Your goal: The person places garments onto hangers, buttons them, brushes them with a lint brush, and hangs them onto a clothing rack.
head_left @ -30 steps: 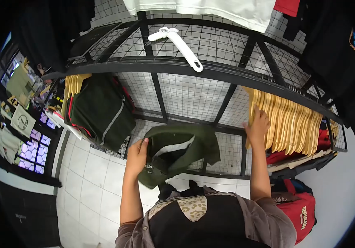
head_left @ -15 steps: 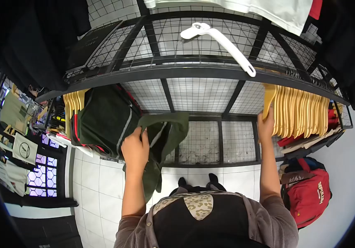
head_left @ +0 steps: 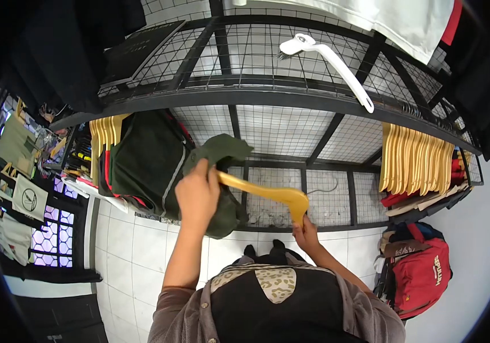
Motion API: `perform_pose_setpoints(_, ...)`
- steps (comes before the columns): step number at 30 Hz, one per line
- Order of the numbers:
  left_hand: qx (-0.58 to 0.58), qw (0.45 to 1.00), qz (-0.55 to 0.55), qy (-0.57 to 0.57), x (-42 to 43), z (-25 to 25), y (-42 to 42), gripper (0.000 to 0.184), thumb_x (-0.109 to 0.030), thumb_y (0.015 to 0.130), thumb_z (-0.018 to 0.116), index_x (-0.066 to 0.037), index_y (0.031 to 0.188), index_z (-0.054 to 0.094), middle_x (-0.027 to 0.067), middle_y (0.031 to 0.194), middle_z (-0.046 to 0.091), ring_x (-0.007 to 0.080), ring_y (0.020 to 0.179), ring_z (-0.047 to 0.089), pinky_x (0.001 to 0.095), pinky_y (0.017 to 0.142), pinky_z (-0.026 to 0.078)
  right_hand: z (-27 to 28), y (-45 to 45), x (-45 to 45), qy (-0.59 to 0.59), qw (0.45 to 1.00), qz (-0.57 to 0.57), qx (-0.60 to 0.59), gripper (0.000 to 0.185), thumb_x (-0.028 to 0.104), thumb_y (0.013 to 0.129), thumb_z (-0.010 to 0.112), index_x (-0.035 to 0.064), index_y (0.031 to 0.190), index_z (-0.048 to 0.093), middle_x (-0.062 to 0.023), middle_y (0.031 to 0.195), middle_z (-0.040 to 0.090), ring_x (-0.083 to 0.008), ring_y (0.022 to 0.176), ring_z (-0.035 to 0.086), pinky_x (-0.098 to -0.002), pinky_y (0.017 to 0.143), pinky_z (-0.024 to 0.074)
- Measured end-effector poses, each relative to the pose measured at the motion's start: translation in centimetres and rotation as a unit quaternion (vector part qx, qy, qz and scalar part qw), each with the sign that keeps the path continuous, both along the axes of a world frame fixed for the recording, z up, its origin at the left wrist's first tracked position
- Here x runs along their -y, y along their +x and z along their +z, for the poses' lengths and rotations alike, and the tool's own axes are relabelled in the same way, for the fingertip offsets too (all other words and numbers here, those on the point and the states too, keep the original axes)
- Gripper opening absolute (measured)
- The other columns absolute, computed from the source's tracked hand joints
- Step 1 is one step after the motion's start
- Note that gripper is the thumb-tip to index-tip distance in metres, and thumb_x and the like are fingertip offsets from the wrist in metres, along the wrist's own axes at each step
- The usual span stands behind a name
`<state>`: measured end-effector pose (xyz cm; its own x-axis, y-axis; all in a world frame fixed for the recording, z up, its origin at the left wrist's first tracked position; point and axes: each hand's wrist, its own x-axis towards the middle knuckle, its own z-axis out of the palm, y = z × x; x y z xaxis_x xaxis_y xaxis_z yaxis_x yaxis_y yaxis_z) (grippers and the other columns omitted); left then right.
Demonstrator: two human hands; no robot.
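My right hand (head_left: 306, 233) is closed round one end of a yellow wooden hanger (head_left: 268, 191), held tilted in front of me. The hanger's other end reaches my left hand (head_left: 198, 191), which is closed on a dark green garment (head_left: 225, 220). The garment hangs in loose folds, and part of its upper edge stands up above my left fingers. I cannot tell whether the hanger's left end is inside the cloth. Just to the left, another dark green garment (head_left: 151, 154) with a grey stripe hangs on the rack.
A row of yellow wooden hangers (head_left: 416, 160) hangs at the right end of the rack. A white long-handled brush (head_left: 336, 63) lies on the mesh shelf (head_left: 245, 57) above. Several yellow hangers (head_left: 107, 137) bear clothes at left. A red bag-like bundle (head_left: 425, 280) stands on the floor at right.
My right hand has taken a wooden hanger from the row and carried it left to the dark green garment. My left hand has shifted slightly right, still gripping the garment.
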<state>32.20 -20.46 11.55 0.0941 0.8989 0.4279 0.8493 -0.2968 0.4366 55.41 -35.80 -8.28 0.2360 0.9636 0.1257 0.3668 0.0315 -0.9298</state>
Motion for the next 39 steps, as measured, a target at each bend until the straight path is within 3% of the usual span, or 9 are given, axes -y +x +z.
perform_pose_setpoints(8, 0.037, 0.998, -0.038, 0.034, 2.3, 1.1, 2.4, 0.012, -0.015, 0.082, 0.056, -0.003, 0.083, 0.051, 0.0157, 0.068, 0.058, 0.0363, 0.062, 0.058, 0.044, 0.053, 0.044, 4.8, 0.0, -4.8, 0.09, 0.994, -0.012, 0.059, 0.019, 0.02, 0.091, 0.05, 0.0015, 0.092, 0.049, -0.0106, 0.057, 0.052, -0.019, 0.048, 0.054, -0.0298, 0.047, 0.0418)
perform_pose_setpoints(14, 0.067, 0.991, 0.098, 0.055, -0.6, 2.5, -0.6, 0.019, -0.019, 0.086, 0.052, -0.004, 0.075, 0.052, 0.0174, 0.064, 0.057, 0.0386, 0.062, 0.056, 0.0457, 0.054, 0.043, 3.5, 1.1, -2.2, 0.094, 0.995, 0.034, 0.012, 0.018, 0.018, 0.09, 0.052, 0.0008, 0.095, 0.049, -0.0113, 0.058, 0.052, -0.0216, 0.048, 0.056, -0.0302, 0.047, 0.0423)
perform_pose_setpoints(22, 0.075, 0.986, -0.14, 0.045, 6.1, -2.1, 6.2, 0.011, -0.011, 0.082, 0.055, -0.005, 0.074, 0.05, 0.0145, 0.064, 0.057, 0.0353, 0.054, 0.057, 0.0429, 0.043, 0.043, 4.7, -2.1, -3.0, 0.095, 0.991, 0.042, 0.079, 0.018, 0.015, 0.09, 0.053, 0.0007, 0.099, 0.048, -0.0142, 0.062, 0.055, -0.0278, 0.051, 0.058, -0.0322, 0.048, 0.0427)
perform_pose_setpoints(24, 0.091, 0.982, -0.16, 0.037, 7.3, -1.8, 6.4, 0.01, -0.013, 0.08, 0.057, -0.007, 0.074, 0.051, 0.0119, 0.064, 0.056, 0.0321, 0.053, 0.057, 0.0408, 0.043, 0.043, 3.6, -2.8, -3.2, 0.142, 0.984, 0.019, 0.102, 0.023, 0.018, 0.092, 0.05, -0.0003, 0.104, 0.048, -0.0095, 0.065, 0.054, -0.0145, 0.054, 0.055, -0.0282, 0.049, 0.0429)
perform_pose_setpoints(26, 0.108, 0.977, -0.178, 0.034, 7.2, -0.4, 6.2, 0.01, -0.015, 0.078, 0.059, -0.008, 0.075, 0.053, 0.0093, 0.064, 0.056, 0.029, 0.052, 0.057, 0.0386, 0.044, 0.043, 3.6, -2.5, -3.0, 0.131, 0.99, 0.018, 0.048, 0.024, 0.019, 0.092, 0.049, -0.0007, 0.105, 0.049, -0.0112, 0.071, 0.058, -0.0151, 0.059, 0.058, -0.0269, 0.053, 0.0447)
perform_pose_setpoints(28, -0.003, 0.942, -0.301, 0.146, 6.7, 1.7, 5.1, 0.02, -0.024, 0.07, 0.065, -0.008, 0.07, 0.052, 0.0065, 0.06, 0.052, 0.0233, 0.053, 0.053, 0.0352, 0.046, 0.04, 3.6, -1.1, -2.8, 0.21, 0.976, 0.01, 0.065, 0.019, 0.018, 0.087, 0.057, 0.0009, 0.092, 0.05, -0.0163, 0.07, 0.058, -0.0342, 0.06, 0.058, -0.0384, 0.055, 0.0467)
perform_pose_setpoints(36, -0.094, 0.861, -0.269, 0.422, 4.6, 10.2, 4.8, 0.042, -0.05, 0.064, 0.07, -0.011, 0.077, 0.062, 0.0067, 0.085, 0.061, 0.0217, 0.062, 0.054, 0.031, 0.056, 0.045, 10.3, 2.5, -4.0, 0.362, 0.905, -0.009, 0.223, 0.022, 0.021, 0.082, 0.064, 0.0005, 0.088, 0.06, -0.0125, 0.075, 0.06, -0.0279, 0.059, 0.06, -0.033, 0.051, 0.0462)
perform_pose_setpoints(38, -0.102, 0.917, -0.359, 0.138, 3.7, 9.8, 4.8, 0.054, -0.051, 0.055, 0.076, -0.01, 0.09, 0.065, 0.0086, 0.076, 0.063, 0.0281, 0.064, 0.057, 0.0375, 0.07, 0.045, 9.8, 2.4, -3.4, 0.324, 0.922, -0.013, 0.212, 0.023, 0.021, 0.081, 0.066, 0.0001, 0.087, 0.061, -0.0121, 0.074, 0.061, -0.0275, 0.055, 0.059, -0.0322, 0.049, 0.0458)
perform_pose_setpoints(39, -0.141, 0.92, -0.363, -0.047, 3.2, 9.4, 4.8, 0.052, -0.049, 0.056, 0.077, -0.008, 0.085, 0.066, 0.0098, 0.067, 0.062, 0.0303, 0.062, 0.059, 0.0357, 0.065, 0.046, 9.9, 2.0, -3.2, 0.3, 0.933, 0.002, 0.197, 0.023, 0.021, 0.081, 0.066, -0.0001, 0.088, 0.061, -0.0117, 0.073, 0.061, -0.0274, 0.054, 0.059, -0.0316, 0.048, 0.0456)
